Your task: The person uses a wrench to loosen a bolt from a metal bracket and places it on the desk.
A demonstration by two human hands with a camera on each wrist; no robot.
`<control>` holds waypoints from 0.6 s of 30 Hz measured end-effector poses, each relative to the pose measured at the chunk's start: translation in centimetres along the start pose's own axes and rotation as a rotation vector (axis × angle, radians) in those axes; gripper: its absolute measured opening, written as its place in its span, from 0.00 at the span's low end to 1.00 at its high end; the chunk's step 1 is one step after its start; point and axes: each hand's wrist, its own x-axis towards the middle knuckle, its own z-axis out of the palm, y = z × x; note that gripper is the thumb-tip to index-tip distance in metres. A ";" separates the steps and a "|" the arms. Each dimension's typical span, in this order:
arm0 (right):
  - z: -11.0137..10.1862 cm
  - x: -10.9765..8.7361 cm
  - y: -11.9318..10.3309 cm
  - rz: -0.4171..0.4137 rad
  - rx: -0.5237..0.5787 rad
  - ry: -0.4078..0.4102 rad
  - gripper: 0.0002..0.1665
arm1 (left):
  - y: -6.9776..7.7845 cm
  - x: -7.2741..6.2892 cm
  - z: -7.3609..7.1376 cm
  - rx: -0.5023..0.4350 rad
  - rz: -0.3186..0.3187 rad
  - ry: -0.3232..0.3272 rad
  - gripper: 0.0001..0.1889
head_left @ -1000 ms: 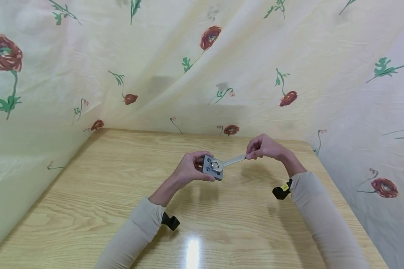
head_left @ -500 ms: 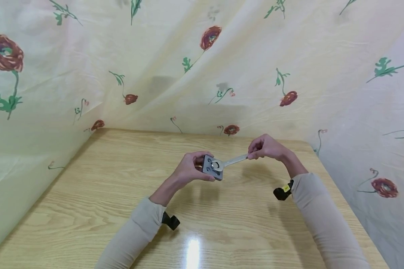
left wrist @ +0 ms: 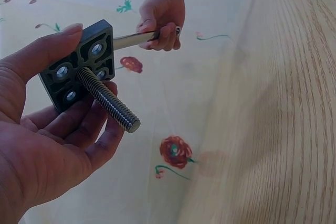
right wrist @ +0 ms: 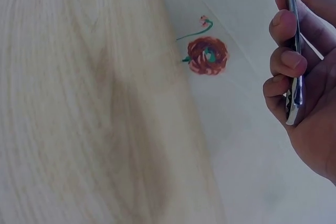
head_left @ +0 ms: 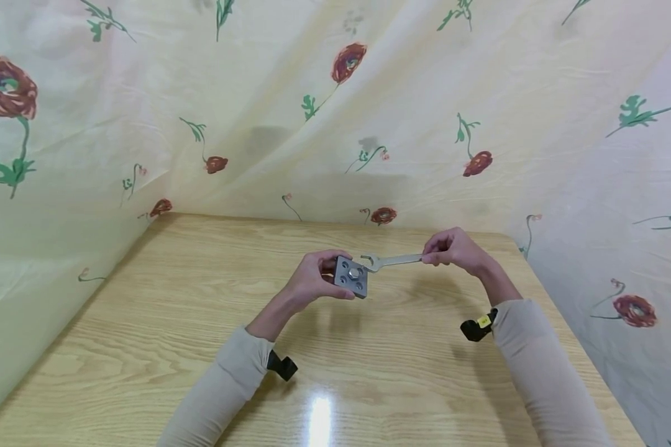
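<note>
My left hand [head_left: 307, 280] grips a square dark grey plate [head_left: 359, 290] by its edges, thumb on one side and fingers on the other. A silver hex bolt head [head_left: 354, 273] sits at the plate's middle, among corner holes. From the plate's other side a long threaded shank [left wrist: 107, 98] sticks out in the left wrist view. My right hand [head_left: 457, 251] pinches the far end of a silver open-end wrench [head_left: 401, 259]. The wrench's open end is off the bolt head, at the plate's upper right corner. In the right wrist view, curled fingers hold the wrench [right wrist: 297, 45].
Both hands are raised over a wood-grain table [head_left: 201, 372]. Flower-printed cloth [head_left: 291, 124] hangs behind the table and along both sides. Each wrist carries a small black camera [head_left: 282, 366].
The wrench's open end was around the bolt head and has come off it, up and to the right. My right hand has moved right with it; the left hand has hardly moved.
</note>
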 end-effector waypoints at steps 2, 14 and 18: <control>0.0 -0.4 0.4 0.024 -0.002 0.026 0.03 | 0.0 0.0 0.0 -0.001 -0.005 0.000 0.35; 0.5 -3.0 3.4 0.110 0.005 0.165 0.05 | -0.1 0.1 -0.1 -0.008 -0.005 -0.008 0.36; 0.6 -3.8 4.2 0.133 -0.019 0.194 0.07 | -0.2 0.1 -0.2 -0.005 0.002 -0.009 0.35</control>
